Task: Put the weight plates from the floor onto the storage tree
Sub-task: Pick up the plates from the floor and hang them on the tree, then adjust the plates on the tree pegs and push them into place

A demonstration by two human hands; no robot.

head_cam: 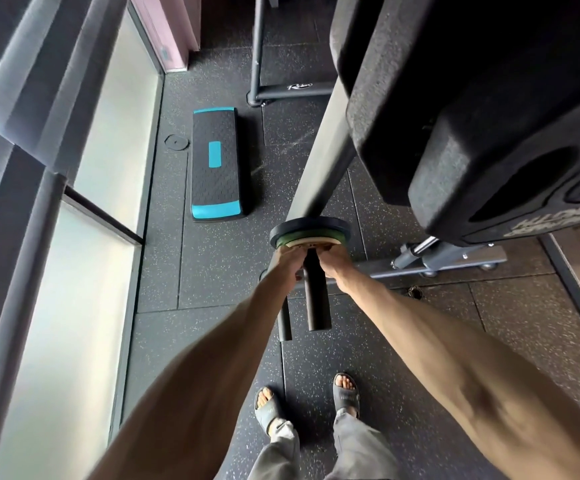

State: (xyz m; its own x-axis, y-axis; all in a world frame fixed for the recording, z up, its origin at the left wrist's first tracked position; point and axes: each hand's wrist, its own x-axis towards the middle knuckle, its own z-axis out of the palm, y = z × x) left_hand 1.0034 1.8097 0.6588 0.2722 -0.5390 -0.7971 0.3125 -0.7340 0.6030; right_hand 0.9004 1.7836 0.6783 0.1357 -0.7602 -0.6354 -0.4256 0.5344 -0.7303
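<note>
Small round weight plates [311,233], cream, green and black, sit stacked on a black cylindrical peg [317,299] of the grey metal storage tree [323,140], hard against its upright. Nearest are grey slide sandals [345,394] on speckled black rubber floor [420,341]. Left hand [287,260] and right hand [332,265] flank the peg, fingers curled onto the cream plate's rim. Large black plates [472,98] hang upper right. Farther off is a black-and-teal step platform [216,164].

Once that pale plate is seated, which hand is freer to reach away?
Left, probably. Both hold the pale plate either side of the peg, but the left hand faces open floor; the right hand sits beside the tree's base and big black plates.
</note>
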